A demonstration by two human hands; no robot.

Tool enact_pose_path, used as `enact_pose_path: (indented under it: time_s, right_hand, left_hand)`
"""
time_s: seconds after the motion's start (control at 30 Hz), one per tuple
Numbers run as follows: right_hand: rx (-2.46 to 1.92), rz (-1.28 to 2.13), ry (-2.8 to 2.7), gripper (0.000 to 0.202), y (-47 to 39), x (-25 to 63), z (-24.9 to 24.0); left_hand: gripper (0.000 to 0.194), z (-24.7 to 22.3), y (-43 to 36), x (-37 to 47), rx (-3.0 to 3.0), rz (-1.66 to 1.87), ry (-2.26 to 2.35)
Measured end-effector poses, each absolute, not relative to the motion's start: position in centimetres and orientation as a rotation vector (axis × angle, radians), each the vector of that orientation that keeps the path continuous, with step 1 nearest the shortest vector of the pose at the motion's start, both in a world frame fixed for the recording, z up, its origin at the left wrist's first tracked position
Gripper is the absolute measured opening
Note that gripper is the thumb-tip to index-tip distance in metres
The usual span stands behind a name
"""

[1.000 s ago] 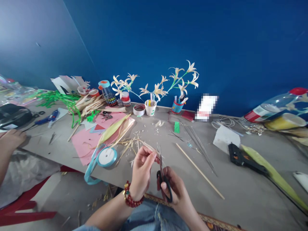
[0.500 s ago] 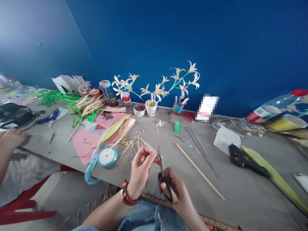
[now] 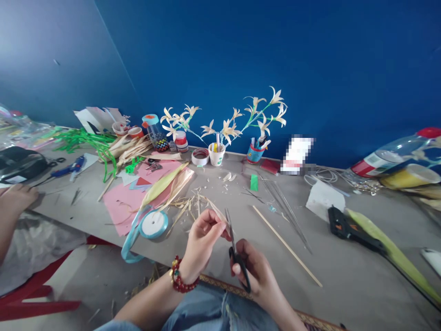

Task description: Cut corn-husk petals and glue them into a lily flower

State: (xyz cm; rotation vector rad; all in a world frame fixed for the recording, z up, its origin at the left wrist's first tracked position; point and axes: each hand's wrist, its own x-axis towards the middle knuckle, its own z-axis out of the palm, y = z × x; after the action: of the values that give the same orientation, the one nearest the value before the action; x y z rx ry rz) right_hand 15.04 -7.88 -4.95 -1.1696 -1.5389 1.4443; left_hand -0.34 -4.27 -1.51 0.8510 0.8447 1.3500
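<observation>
Head view. Scissors (image 3: 233, 243) lying right of the spool (image 3: 153, 224), in the right hand (image 3: 257, 271); fingers curling closed around the black handles. Tips pointing away from the person, toward the wall (image 3: 220, 64); long axis running near-right to far-left, fairly steep. Blades standing slightly apart.

Left hand (image 3: 203, 239) sitting between spool and scissors, thumb and fingers pinching closed on a pale strip (image 3: 215, 210). Strip slanting out of the fingers, its free part pointing away and left. Beaded bracelet (image 3: 182, 278) circling the left wrist, right of the spool and nearer the person.

Scraps (image 3: 186, 204) scattering just beyond the spool, to its right. Pink paper (image 3: 120, 207) lying beyond it, to the left. White cup (image 3: 217, 157) standing farther back, right of the spool. Stick (image 3: 287, 246) and glue gun (image 3: 356, 233) lying well to its right. Another person's hand (image 3: 19, 197) resting far left of the spool.
</observation>
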Motion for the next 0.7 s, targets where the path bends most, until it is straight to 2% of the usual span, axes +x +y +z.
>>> enact_pose_path:
  time_s: [0.7]
  right_hand:
    - [-1.169, 1.428, -1.59, 0.057, -7.63, 15.85, -5.59]
  left_hand:
    - [0.018, -0.71, -3.62, -1.07, 0.831, 1.227, 0.769]
